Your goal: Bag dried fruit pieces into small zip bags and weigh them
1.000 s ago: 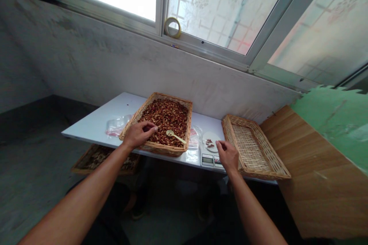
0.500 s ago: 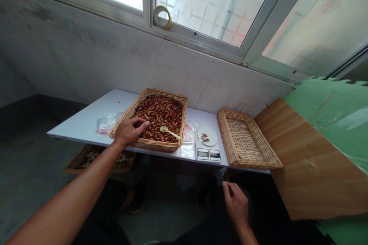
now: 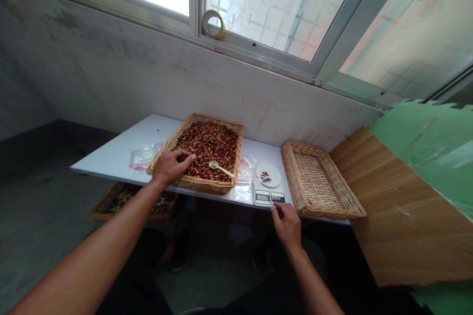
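Wicker basket [image 3: 201, 186] | left hand [image 3: 170, 167] curled on dried pieces [image 3: 210, 145], grip unclear | right hand [image 3: 286, 226] grip slack, by scale [image 3: 263, 198]

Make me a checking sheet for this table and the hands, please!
Surface: white table, bare at its left end.
Things at hand: wicker basket full of dried red pieces, yellow spoon lying on them; scale bearing a white plate with few pieces.
Clutter: plastic bags beside that basket; empty basket at right.
Hands: left hand rests on the pieces; right hand at the table edge by the scale, holding nothing.
Cables: nothing seen.
Surroundings: tape roll on the window ledge; another basket under the table.
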{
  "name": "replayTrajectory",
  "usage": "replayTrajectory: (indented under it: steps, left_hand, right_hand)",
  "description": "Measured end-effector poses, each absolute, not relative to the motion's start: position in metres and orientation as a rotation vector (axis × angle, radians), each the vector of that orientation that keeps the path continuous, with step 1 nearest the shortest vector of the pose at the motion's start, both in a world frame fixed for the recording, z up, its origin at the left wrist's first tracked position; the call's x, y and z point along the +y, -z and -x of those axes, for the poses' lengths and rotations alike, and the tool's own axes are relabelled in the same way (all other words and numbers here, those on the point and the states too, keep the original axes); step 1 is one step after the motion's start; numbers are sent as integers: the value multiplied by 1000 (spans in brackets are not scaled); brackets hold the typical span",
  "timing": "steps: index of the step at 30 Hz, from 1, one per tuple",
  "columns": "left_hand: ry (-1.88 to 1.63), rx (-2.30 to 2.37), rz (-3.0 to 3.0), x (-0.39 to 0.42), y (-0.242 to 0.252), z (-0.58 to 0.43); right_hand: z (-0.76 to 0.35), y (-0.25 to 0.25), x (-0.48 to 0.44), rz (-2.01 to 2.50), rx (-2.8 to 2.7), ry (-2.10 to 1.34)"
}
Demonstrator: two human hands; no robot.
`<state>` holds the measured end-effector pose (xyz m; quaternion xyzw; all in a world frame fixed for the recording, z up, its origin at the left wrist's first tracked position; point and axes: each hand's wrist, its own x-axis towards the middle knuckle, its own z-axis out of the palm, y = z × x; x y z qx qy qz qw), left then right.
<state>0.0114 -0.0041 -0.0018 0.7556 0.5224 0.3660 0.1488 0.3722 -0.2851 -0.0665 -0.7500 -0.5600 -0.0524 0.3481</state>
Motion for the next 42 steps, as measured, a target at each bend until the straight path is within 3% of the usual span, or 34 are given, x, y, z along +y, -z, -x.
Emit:
replayTrajectory:
  steps: [6, 17, 23, 28, 31, 36, 39, 42]
  left_hand:
    - [-1041, 1502, -2175, -7, 0, -10]
    - [-1067, 1467, -2137, -10, -4, -11]
    - [-1073, 1487, -2145, -7, 0, -11]
    - [-1080, 1514, -2188, -7, 2, -12]
    - [-1087, 1527, -2200, -6, 3, -13]
    - [-1081, 1526, -2212, -7, 2, -13]
    - [-1062, 1527, -2221, -8, 1, -13]
    - [-1053, 1548, -2224, -8, 1, -13]
  right_hand:
    - [-361, 37, -207, 2079, -1655, 261]
    - [-364, 44, -159, 2229, -1622, 152]
    - [-405, 21, -169, 1947, -1069, -122]
    - [-472, -17, -213, 1802, -801, 63]
    - [-507, -24, -246, 1958, -756, 318]
    - [-513, -1, -274, 2249, -1044, 340]
    - [-465, 18, -272, 2086, -1328, 521]
    - [-388, 35, -261, 1928, -1750, 403]
